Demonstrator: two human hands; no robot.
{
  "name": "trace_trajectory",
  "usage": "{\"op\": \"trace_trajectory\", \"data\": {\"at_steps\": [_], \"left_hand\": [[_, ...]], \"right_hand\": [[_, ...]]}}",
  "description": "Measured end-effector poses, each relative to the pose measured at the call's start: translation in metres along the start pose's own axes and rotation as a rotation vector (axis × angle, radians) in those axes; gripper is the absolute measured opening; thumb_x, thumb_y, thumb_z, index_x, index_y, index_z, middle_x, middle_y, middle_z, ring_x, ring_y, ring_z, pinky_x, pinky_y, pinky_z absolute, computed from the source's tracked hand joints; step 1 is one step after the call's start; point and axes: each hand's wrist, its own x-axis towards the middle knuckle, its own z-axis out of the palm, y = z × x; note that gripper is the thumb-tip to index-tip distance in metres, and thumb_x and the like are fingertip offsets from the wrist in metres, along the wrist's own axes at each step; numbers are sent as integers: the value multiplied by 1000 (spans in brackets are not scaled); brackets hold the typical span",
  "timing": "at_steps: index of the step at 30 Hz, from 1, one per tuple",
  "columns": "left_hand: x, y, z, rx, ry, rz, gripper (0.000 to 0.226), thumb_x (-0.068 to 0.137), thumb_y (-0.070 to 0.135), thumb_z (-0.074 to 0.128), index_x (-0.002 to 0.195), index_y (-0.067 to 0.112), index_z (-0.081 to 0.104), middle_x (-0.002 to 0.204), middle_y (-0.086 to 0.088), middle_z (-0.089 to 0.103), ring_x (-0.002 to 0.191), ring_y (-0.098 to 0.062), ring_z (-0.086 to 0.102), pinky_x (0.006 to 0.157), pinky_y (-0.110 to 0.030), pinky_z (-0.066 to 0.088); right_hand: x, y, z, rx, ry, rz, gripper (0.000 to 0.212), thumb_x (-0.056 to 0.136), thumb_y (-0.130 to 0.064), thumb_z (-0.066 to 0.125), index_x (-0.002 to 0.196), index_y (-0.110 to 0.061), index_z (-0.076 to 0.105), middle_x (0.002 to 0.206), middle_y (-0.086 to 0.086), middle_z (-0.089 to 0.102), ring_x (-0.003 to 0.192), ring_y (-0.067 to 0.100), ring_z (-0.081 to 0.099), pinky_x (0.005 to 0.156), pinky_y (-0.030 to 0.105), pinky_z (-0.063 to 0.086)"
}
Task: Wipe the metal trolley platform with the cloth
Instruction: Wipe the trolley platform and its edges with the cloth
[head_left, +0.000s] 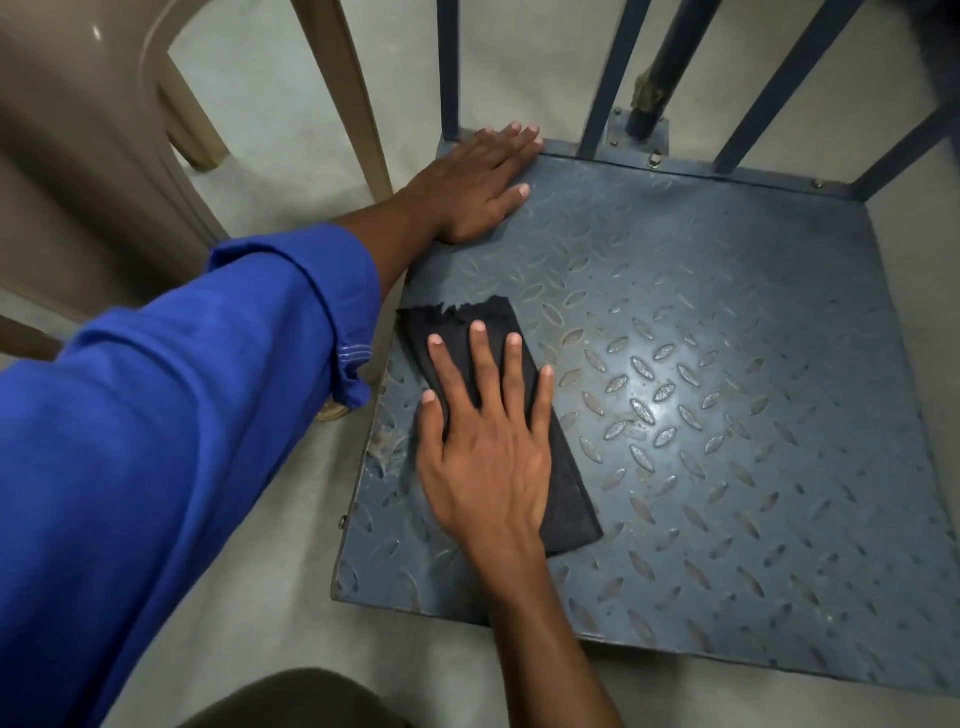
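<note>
A dark cloth (567, 493) is pressed flat onto the metal trolley platform (727, 415), near the platform's left edge, by the right hand (488, 457), its fingers spread straight. The left hand (478, 182) is laid flat, nothing grasped, on the platform's far left corner. A beige plastic chair (78, 156) is seen left of the platform.

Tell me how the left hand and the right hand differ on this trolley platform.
The left hand presses bare metal at the far left corner of the platform; the right hand presses the dark cloth nearer the person. The left hand comes out of a blue sleeve; the right forearm is bare. Both lie flat, fingers straight.
</note>
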Motion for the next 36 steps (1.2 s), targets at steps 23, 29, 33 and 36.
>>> {"op": "trace_trajectory", "data": {"at_steps": [23,29,33,36], "left_hand": [[40,-7,5,81,212,76,48,99,48,46,123,8,52,122,-14,52,111,-33,48,101,-45,36],[42,-10,12,-39,220,23,48,98,51,49,128,14,51,129,-9,50,115,-27,47,99,-39,37],[43,-13,13,-92,181,7,56,100,52,47,142,15,47,141,-8,49,125,-27,48,110,-41,36],[42,-13,10,-133,140,-12,61,101,51,47,151,15,44,146,-8,50,132,-27,46,116,-41,31]], "right_hand": [[106,23,-6,-11,-174,-513,45,110,-49,35,154,-44,39,171,-7,24,161,20,4,129,53,9],[164,44,-17,-82,-224,-511,49,110,-49,28,158,-42,34,170,-9,25,161,15,2,130,49,6],[114,20,-8,-37,-186,-573,47,109,-47,33,155,-38,41,168,-3,31,161,22,6,128,54,11],[114,28,-10,20,-236,-702,45,110,-47,36,152,-37,47,165,-7,37,161,19,11,128,53,13]]}}
